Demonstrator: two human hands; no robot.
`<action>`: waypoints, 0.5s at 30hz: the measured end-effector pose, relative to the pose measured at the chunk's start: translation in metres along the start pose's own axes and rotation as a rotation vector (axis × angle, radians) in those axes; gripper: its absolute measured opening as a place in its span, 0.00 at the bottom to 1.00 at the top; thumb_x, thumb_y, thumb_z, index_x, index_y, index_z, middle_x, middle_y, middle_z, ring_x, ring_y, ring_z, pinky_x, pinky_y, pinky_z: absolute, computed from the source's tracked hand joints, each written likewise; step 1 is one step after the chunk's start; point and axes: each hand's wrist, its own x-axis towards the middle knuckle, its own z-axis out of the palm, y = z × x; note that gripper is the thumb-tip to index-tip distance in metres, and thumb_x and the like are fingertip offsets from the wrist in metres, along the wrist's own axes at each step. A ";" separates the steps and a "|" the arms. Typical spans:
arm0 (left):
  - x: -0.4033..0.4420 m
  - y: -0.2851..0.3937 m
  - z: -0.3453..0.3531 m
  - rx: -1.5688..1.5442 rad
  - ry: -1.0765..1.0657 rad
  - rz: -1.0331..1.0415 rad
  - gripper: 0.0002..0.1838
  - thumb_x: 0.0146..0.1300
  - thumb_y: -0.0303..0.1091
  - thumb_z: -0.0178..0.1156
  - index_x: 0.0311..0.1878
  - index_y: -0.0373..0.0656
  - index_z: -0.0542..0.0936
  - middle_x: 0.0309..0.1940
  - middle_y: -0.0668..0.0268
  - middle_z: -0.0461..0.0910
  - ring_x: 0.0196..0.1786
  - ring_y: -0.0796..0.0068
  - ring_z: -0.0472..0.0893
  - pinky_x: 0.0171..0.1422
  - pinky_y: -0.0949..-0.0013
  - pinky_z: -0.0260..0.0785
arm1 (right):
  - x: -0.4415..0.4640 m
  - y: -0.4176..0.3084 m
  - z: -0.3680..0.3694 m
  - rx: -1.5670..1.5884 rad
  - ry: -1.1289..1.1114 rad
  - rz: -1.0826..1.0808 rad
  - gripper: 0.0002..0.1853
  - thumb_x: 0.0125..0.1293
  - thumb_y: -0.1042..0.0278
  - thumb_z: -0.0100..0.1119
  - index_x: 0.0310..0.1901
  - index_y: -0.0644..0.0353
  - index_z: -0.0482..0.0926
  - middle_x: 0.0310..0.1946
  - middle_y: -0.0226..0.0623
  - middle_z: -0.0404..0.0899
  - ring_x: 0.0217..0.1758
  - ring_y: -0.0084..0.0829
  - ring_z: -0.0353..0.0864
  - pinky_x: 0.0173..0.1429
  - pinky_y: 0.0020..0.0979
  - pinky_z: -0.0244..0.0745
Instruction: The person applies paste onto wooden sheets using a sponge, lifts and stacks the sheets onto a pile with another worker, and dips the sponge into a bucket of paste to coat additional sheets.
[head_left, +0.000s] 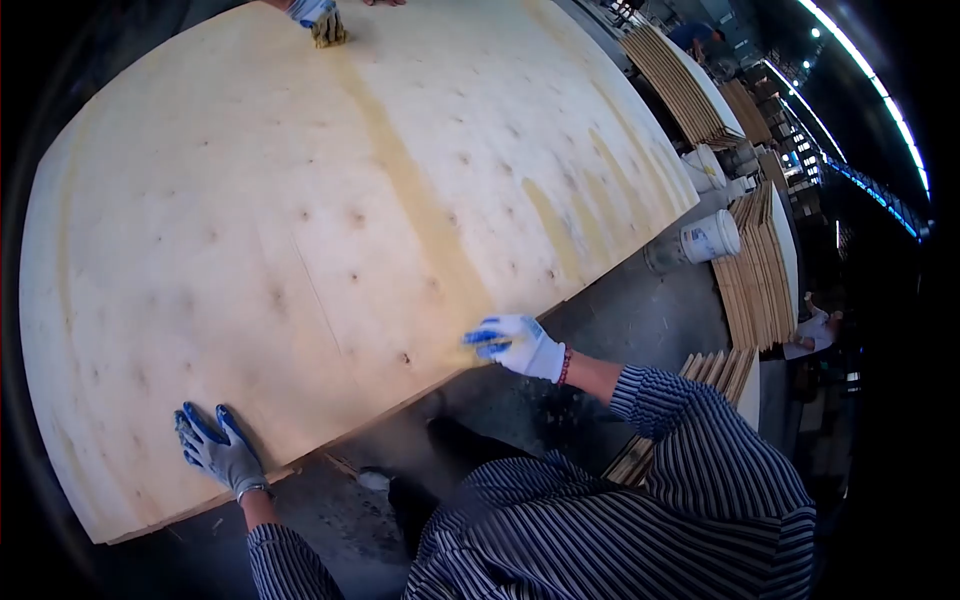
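A large pale plywood sheet [250, 200] with dark knots lies in front of me. My left hand [222, 450], in a grey glove with blue fingertips, rests flat near its front left edge, fingers spread. At the near edge on the right is my right hand [520, 345], in a white and blue glove. Its fingers are closed around a thin yellowish tool [480, 352], too blurred for me to tell its kind. A broad yellow filler streak [410, 190] runs from the far side down to that hand. Shorter yellow streaks [550, 225] mark the sheet's right part.
At the far edge, another person's gloved hand [318, 15] presses a yellow-brown wad [329, 36] on the sheet. White buckets [710, 237] stand on the floor to the right, near stacked plywood [755, 265]. Other people are farther off, one in a white top [815, 332].
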 end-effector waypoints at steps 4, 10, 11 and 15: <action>0.000 0.001 -0.004 0.008 0.002 0.000 0.33 0.70 0.53 0.52 0.72 0.45 0.65 0.73 0.55 0.63 0.74 0.56 0.62 0.75 0.53 0.50 | 0.059 -0.015 0.010 1.247 0.412 0.550 0.19 0.59 0.77 0.66 0.53 0.62 0.79 0.43 0.30 0.84 0.42 0.22 0.83 0.44 0.27 0.81; 0.001 0.006 -0.011 -0.014 -0.011 -0.028 0.33 0.70 0.54 0.51 0.72 0.45 0.66 0.73 0.55 0.63 0.74 0.56 0.61 0.75 0.52 0.49 | 0.171 0.009 0.053 0.000 0.420 0.404 0.12 0.59 0.70 0.61 0.45 0.55 0.84 0.40 0.41 0.85 0.41 0.40 0.85 0.45 0.38 0.80; 0.001 0.007 -0.013 -0.032 -0.035 -0.039 0.33 0.70 0.54 0.50 0.72 0.45 0.65 0.73 0.56 0.62 0.75 0.56 0.60 0.76 0.52 0.48 | 0.165 -0.004 0.055 0.002 0.412 0.411 0.12 0.59 0.70 0.61 0.45 0.55 0.84 0.40 0.41 0.85 0.41 0.40 0.85 0.45 0.38 0.80; 0.001 0.009 -0.017 -0.021 -0.071 -0.068 0.34 0.71 0.58 0.48 0.73 0.49 0.64 0.74 0.58 0.61 0.75 0.57 0.60 0.76 0.49 0.48 | 0.104 -0.053 0.055 -0.112 0.225 0.133 0.13 0.58 0.68 0.60 0.44 0.48 0.86 0.41 0.45 0.84 0.42 0.46 0.83 0.49 0.41 0.78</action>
